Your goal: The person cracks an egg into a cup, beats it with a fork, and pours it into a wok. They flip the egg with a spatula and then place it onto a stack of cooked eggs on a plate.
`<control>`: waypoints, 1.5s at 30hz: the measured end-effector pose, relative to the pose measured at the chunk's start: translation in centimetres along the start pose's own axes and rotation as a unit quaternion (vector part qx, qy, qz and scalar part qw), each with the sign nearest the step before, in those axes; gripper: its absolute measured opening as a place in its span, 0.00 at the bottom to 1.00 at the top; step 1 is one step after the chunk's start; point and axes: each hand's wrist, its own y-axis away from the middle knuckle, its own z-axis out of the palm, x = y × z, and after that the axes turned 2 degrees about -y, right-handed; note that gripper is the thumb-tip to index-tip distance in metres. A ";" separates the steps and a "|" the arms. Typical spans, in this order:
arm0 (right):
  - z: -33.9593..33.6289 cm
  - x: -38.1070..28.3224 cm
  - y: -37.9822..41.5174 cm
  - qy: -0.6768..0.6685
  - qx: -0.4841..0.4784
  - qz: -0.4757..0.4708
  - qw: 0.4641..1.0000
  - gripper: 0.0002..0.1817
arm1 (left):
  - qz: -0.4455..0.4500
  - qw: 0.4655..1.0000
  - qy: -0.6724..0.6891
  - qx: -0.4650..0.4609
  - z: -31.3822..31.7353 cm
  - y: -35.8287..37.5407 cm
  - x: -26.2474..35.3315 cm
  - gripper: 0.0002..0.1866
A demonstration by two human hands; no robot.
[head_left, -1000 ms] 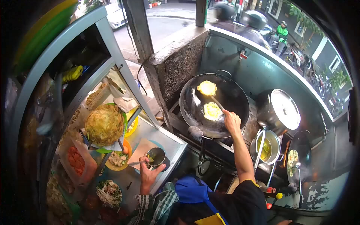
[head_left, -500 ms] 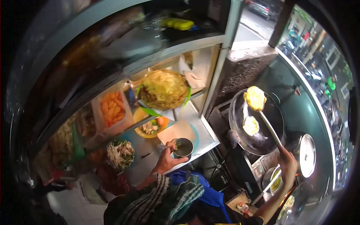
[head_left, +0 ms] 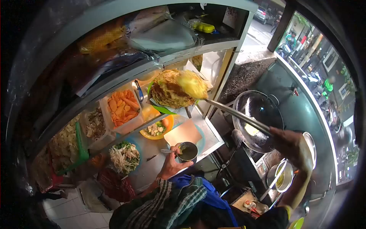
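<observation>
My left hand (head_left: 172, 166) is wrapped round a metal cup (head_left: 190, 153) with some greenish contents, over the counter's front edge. My right hand (head_left: 293, 148) grips the long handle of a spatula (head_left: 240, 115). At its far end a yellow fried fritter (head_left: 193, 84), blurred by motion, hangs over a heap of brown fried food (head_left: 164, 94) on a green plate (head_left: 163, 110). The fritter partly hides both the spatula's head and the heap. A black wok (head_left: 272, 110) stands to the right, with another pale yellow fried piece (head_left: 251, 129) in it.
On the counter stand an orange bowl (head_left: 170, 121) of food, brown paper (head_left: 185, 133) on a blue plate and a plate of shredded vegetables (head_left: 125, 157). Orange pieces fill a clear tub (head_left: 122, 107). A cabinet post (head_left: 225, 82) rises between counter and wok. A pot (head_left: 285, 178) is near my right arm.
My right hand has swung the spatula with the fritter leftward, from above the wok to the heap on the green plate. My left hand stays on the cup.
</observation>
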 end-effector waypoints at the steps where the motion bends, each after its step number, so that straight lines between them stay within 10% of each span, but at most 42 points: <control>1: 0.1 -0.4 -1.3 0.000 0.003 0.000 1.000 0.27 | 0.003 1.000 -0.001 -0.001 -0.2 0.2 0.0 0.35; 20: -4.0 -6.7 -10.0 0.026 -0.102 -0.063 0.992 0.29 | -0.046 0.999 0.021 0.018 -1.6 2.0 -1.9 0.37; 26: -5.5 -5.4 -5.1 -0.090 -0.068 0.052 0.992 0.29 | -0.012 0.999 -0.030 0.005 -1.4 1.6 -0.9 0.37; 35: -6.3 -1.0 6.2 0.177 0.009 0.079 0.981 0.28 | -0.004 0.999 0.020 -0.037 0.5 0.0 -1.9 0.38; 45: -0.5 5.9 12.1 0.118 0.078 0.253 0.957 0.25 | -0.017 0.991 0.045 -0.126 3.6 -2.2 -2.0 0.37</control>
